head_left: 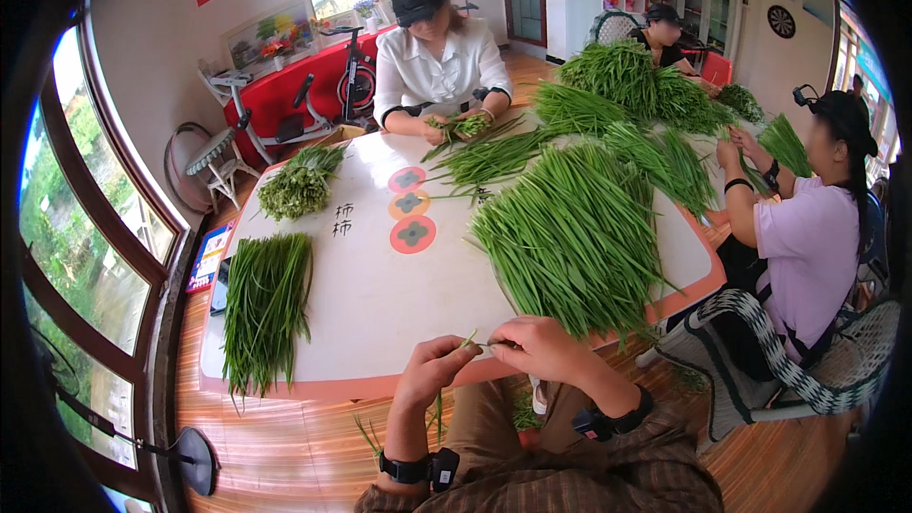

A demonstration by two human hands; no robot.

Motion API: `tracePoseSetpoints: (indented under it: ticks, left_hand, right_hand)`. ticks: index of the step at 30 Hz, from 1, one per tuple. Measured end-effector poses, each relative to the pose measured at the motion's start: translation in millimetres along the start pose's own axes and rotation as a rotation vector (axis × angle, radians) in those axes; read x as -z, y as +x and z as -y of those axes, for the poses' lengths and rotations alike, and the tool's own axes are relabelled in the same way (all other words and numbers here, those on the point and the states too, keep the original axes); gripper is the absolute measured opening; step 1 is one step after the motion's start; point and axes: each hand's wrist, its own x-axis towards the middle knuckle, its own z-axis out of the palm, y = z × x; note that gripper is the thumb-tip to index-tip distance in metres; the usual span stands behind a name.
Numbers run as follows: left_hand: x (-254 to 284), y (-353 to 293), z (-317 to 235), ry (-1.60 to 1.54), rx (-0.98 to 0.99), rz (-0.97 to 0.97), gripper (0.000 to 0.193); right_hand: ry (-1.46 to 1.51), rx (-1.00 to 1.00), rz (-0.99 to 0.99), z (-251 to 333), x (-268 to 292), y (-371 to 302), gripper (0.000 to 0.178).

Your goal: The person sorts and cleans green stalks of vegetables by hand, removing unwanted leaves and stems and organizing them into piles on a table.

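Observation:
Over the table's near edge, my left hand (pixel 439 368) is closed on a thin green chive stalk, its tip poking up past the thumb. My right hand (pixel 534 347) pinches close beside it, fingertips at a thin dark end between the hands; most of the stalk is hidden. Just beyond my right hand lies a large heap of long green chives (pixel 579 237). A neat chive bundle (pixel 266 309) lies at the table's left edge, with its leaf ends hanging over. Behind that bundle rests a bunch of chives with pale heads (pixel 299 185).
The white table (pixel 370 323) has a coral rim. Across it, a person in white (pixel 442 66) handles stalks; at right a person in lilac (pixel 803 228) holds some too. Another sits behind the far chive pile (pixel 608 76). A woven chair (pixel 788 361) stands at right, a dark-based stand (pixel 198 461) at left.

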Motion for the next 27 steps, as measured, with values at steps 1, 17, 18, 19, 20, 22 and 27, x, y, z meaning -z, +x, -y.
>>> tracePoseSetpoints:
  ticks: [1,17,18,19,20,22,27]
  left_hand:
    - [-1.3,0.4,-0.1,-0.001,-0.003,0.009,0.017]
    - [3.7,4.3,11.0,-0.466,-0.027,0.006,0.018]
    - [3.4,5.6,11.1,-0.471,-0.025,0.012,0.018]
    - [3.7,6.6,11.7,-0.488,-0.021,0.021,0.018]
    - [-3.8,9.7,9.0,-0.504,-0.02,0.053,0.017]
    - [3.0,5.6,16.0,-0.514,-0.009,0.042,0.017]
    - [-0.6,9.0,16.2,-0.563,-0.009,0.098,0.017]
  right_hand:
    - [-0.027,0.027,-0.066,-4.6,-3.8,-2.3,0.015]
    - [-0.092,-0.31,0.269,-15.5,35.9,-28.0,0.02]
    - [-0.133,-0.471,0.014,-6.6,46.6,-14.9,0.019]
    - [-0.214,-0.325,-0.054,-9.1,47.1,-14.1,0.019]
    - [-0.493,-0.416,-0.277,-45.1,63.4,1.7,0.02]
    - [-0.568,-0.301,-0.39,-66.5,63.3,28.4,0.019]
    - [-0.786,-0.394,-0.328,-129.1,84.9,90.8,0.02]
